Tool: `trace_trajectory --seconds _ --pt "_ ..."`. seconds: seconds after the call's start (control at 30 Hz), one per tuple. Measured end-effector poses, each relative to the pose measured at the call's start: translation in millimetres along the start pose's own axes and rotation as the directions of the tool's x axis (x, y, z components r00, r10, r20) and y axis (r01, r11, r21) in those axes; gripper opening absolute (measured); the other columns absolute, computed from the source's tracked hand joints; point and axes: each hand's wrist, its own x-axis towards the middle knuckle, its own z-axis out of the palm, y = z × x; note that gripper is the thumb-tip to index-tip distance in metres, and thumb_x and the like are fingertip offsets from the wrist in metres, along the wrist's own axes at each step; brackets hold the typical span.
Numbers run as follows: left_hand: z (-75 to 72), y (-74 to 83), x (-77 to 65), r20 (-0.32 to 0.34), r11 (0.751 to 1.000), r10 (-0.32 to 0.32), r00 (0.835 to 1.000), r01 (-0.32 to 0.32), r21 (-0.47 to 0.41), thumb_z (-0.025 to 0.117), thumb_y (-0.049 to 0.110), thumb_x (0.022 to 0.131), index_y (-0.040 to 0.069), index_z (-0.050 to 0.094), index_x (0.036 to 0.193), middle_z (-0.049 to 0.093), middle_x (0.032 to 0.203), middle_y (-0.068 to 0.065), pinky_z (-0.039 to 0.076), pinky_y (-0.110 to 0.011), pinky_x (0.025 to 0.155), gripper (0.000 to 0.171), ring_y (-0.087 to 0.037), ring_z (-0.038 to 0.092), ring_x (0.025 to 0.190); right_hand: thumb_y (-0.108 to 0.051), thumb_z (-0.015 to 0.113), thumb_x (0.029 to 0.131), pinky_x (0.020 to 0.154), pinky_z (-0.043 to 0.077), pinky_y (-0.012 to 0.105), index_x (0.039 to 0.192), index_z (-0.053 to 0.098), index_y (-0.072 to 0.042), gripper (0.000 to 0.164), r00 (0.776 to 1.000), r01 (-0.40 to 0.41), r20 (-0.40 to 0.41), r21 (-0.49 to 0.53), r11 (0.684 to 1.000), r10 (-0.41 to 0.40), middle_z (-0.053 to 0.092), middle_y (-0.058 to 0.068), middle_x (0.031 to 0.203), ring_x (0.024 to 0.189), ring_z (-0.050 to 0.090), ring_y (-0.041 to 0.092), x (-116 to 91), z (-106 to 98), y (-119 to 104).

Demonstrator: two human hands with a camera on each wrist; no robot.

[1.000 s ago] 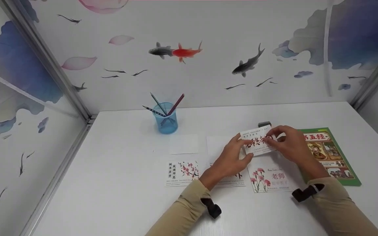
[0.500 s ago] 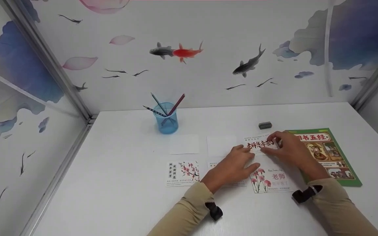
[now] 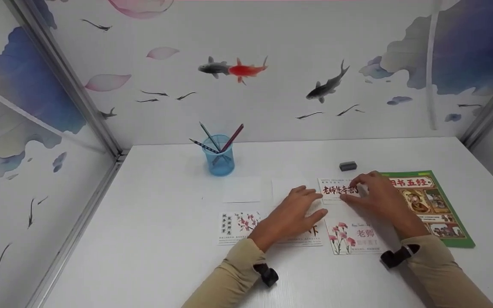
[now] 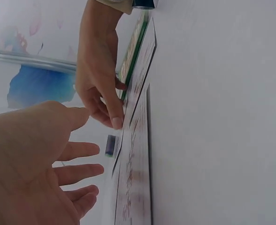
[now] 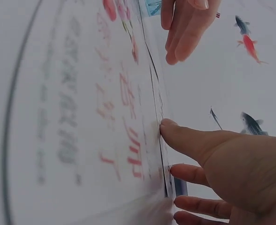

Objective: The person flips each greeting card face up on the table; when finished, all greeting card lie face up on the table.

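A white card with red characters (image 3: 336, 190) lies flat in the back row of cards. Thumb and fingertips of my right hand (image 3: 377, 196) rest on its right part, spread apart; the right wrist view shows the thumb tip (image 5: 168, 124) on the paper. My left hand (image 3: 291, 211) is over the cards just left of it, fingers extended, holding nothing. Beneath that hand, a front-row card (image 3: 306, 240) is mostly covered. A carnation card (image 3: 357, 239) lies in front of the red-lettered one, and a plum-blossom card (image 3: 238, 229) lies at the left.
Two blank white cards, one at the left (image 3: 242, 189) and another (image 3: 283, 188) partly behind my left hand, lie in the back row. A green-edged book (image 3: 435, 205) is at the right. Behind are a dark grey block (image 3: 348, 166) and a blue cup (image 3: 219, 162) with pencils.
The red-lettered card has come down from both hands onto the table and lies flat. My left hand has let go and drawn left; the right hand stays at the card.
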Motion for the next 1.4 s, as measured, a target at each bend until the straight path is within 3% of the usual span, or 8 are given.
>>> trace_trajectory --seconds 0.17,0.3,0.47,0.6,0.73,1.0,1.27,1.4 --pt "-20.3 -23.7 -20.8 -0.050 0.998 -0.044 0.998 0.042 -0.044 0.057 0.039 0.113 0.011 0.057 0.156 0.053 0.165 -0.012 0.032 -0.046 0.134 0.051 -0.034 0.037 0.162 -0.055 0.081 0.094 0.099 0.050 0.071 0.124 0.075 -0.014 0.052 1.000 0.002 0.025 -0.007 1.000 -0.002 0.060 0.028 0.141 0.129 0.055 0.051 2.0 -2.9 -1.6" --pt "-32.8 -41.9 -37.1 -0.102 0.992 -0.118 0.988 0.111 -0.067 0.061 0.037 0.112 0.011 0.057 0.156 0.055 0.164 -0.010 0.035 -0.047 0.132 0.051 -0.031 0.041 0.160 -0.057 0.078 0.095 0.098 0.051 0.071 0.128 0.074 -0.012 0.056 0.999 0.010 0.042 -0.025 1.000 -0.009 0.058 0.031 0.145 0.130 0.055 0.053 3.5 -5.7 -4.5" --pt "-41.2 -54.1 -48.5 -0.145 0.982 -0.177 0.973 0.164 -0.096 0.065 0.033 0.110 0.011 0.058 0.155 0.059 0.160 -0.007 0.042 -0.044 0.128 0.051 -0.027 0.050 0.150 -0.047 0.075 0.101 0.086 0.058 0.051 0.133 0.071 -0.008 0.051 0.999 0.048 0.015 0.055 0.997 -0.049 0.066 0.026 0.139 0.117 0.066 0.043 5.5 -4.3 -23.9" --pt "-41.2 -56.7 -48.3 -0.159 0.983 -0.177 0.971 0.165 -0.085 0.067 0.030 0.109 0.009 0.057 0.156 0.065 0.154 -0.007 0.047 -0.041 0.122 0.052 -0.026 0.055 0.140 -0.034 0.074 0.105 0.078 0.054 0.035 0.135 0.071 -0.005 0.042 0.987 0.154 0.018 0.160 0.975 -0.159 0.075 0.018 0.131 0.105 0.072 0.030 8.5 5.1 -47.2" --pt "-38.1 -55.8 -46.6 -0.134 0.979 -0.200 0.971 0.192 -0.073 0.068 0.030 0.108 0.009 0.055 0.157 0.065 0.153 -0.008 0.048 -0.041 0.121 0.055 -0.026 0.054 0.141 -0.031 0.071 0.106 0.078 0.051 0.033 0.139 0.070 -0.004 0.042 0.973 0.213 0.055 0.184 0.960 -0.226 0.076 0.016 0.133 0.100 0.068 0.024 11.9 19.1 -67.9" --pt "-32.9 -58.0 -45.7 -0.076 0.966 -0.241 0.968 0.232 -0.111 0.067 0.034 0.108 0.010 0.040 0.167 0.053 0.164 -0.011 0.039 -0.048 0.129 0.068 -0.032 0.039 0.158 -0.034 0.071 0.106 0.076 0.052 0.035 0.150 0.062 -0.004 0.054 0.976 0.166 0.115 0.173 0.971 -0.187 0.073 0.021 0.129 0.103 0.067 0.028 11.1 32.6 -83.5" --pt "-31.4 -55.9 -45.7 -0.035 0.953 -0.271 0.962 0.263 -0.153 0.067 0.036 0.108 0.015 0.037 0.169 0.048 0.168 -0.008 0.036 -0.048 0.131 0.071 -0.029 0.034 0.161 -0.032 0.071 0.106 0.080 0.053 0.036 0.147 0.065 -0.005 0.050 0.981 0.136 0.101 0.245 0.960 -0.165 0.072 0.021 0.132 0.107 0.067 0.029 10.7 36.4 -85.5" --pt "-30.0 -55.9 -44.9 -0.035 0.956 -0.253 0.967 0.244 -0.161 0.067 0.036 0.108 0.015 0.039 0.168 0.048 0.169 -0.006 0.036 -0.048 0.131 0.069 -0.029 0.034 0.161 -0.027 0.071 0.106 0.087 0.058 0.044 0.145 0.066 -0.005 0.045 0.983 0.156 0.046 0.292 0.944 -0.177 0.073 0.021 0.133 0.112 0.070 0.034 9.5 36.8 -85.4"
